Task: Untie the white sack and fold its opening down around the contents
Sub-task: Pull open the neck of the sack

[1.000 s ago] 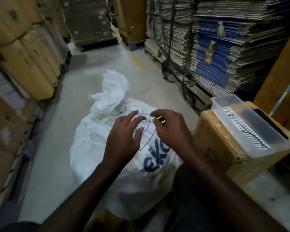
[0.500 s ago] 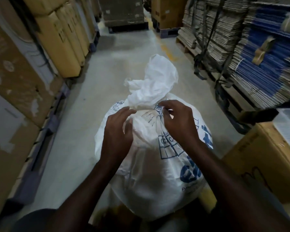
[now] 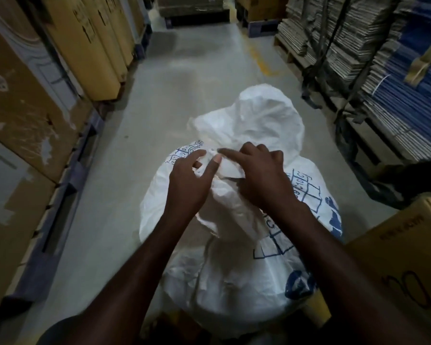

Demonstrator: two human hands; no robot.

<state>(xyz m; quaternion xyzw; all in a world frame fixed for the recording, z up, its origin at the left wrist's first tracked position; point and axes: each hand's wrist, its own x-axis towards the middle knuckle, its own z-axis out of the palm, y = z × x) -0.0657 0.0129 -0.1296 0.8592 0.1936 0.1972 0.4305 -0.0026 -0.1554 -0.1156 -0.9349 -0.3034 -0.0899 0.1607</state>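
On a warehouse aisle floor, the white sack [image 3: 234, 245] stands upright before me. My left hand [image 3: 189, 185] and right hand [image 3: 261, 180] pinch the tied neck [image 3: 224, 168]; loosening it calls for small, patient tugs, not yanking, I judge.

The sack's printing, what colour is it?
Blue, on the white sack; the head view shows it.
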